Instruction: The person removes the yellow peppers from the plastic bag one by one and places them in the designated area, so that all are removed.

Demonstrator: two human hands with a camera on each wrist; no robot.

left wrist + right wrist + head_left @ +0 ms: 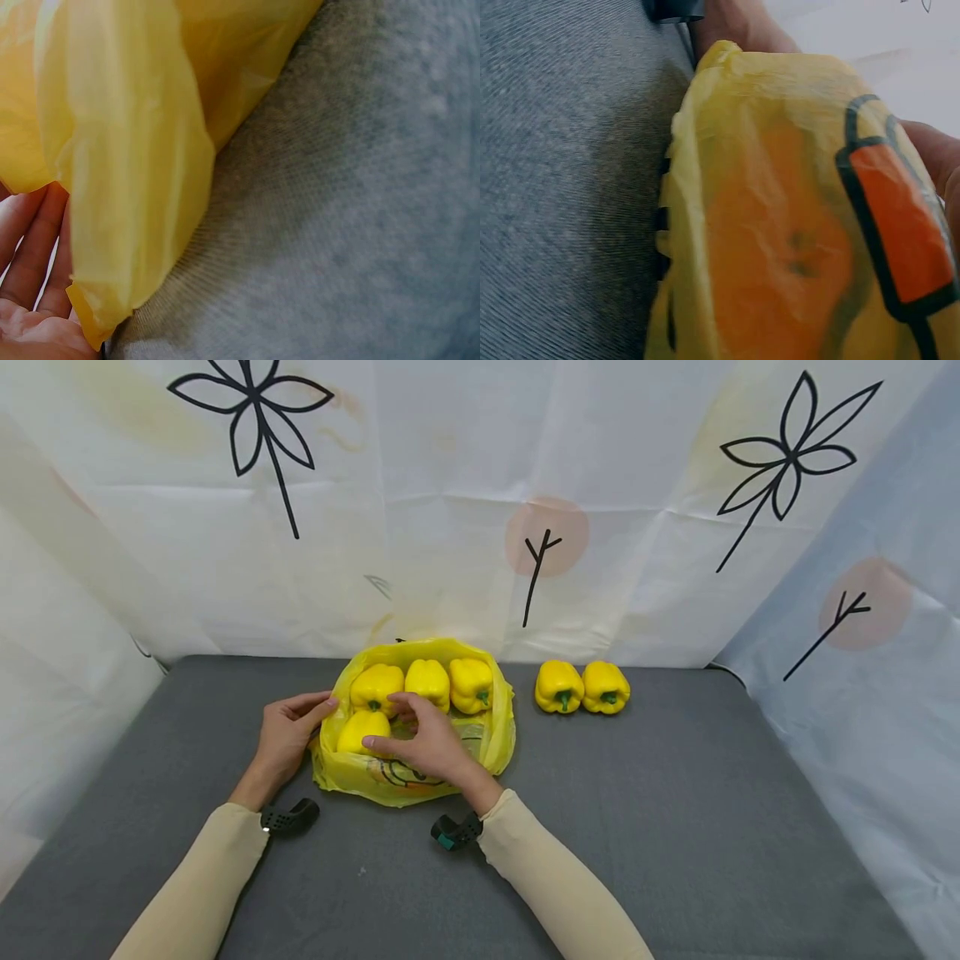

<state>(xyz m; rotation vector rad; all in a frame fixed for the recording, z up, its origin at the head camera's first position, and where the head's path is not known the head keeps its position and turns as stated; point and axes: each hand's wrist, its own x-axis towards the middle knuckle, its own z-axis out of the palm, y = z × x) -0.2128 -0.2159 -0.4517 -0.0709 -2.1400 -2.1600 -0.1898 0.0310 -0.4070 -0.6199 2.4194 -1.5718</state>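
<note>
A yellow plastic bag (498, 739) lies with its mouth spread wide, and several yellow bell peppers (427, 683) sit inside it. My left hand (283, 739) holds the bag's left rim, thumb at the edge and fingers outside; the left wrist view shows those fingers (34, 247) partly behind the plastic. Over the bag's front reaches my right hand (431, 739), thumb and fingers spread beside the front-left bell pepper (362, 732). The thumb tip overlaps that pepper; whether it touches cannot be told. In the right wrist view the bag (780, 225) hides most of the hand.
Two more yellow bell peppers, one (558, 687) beside the other (606, 687), stand to the right of the bag near the back edge. Everything lies on a grey cloth-covered table (675, 827). A white printed curtain (450, 527) hangs behind and at both sides.
</note>
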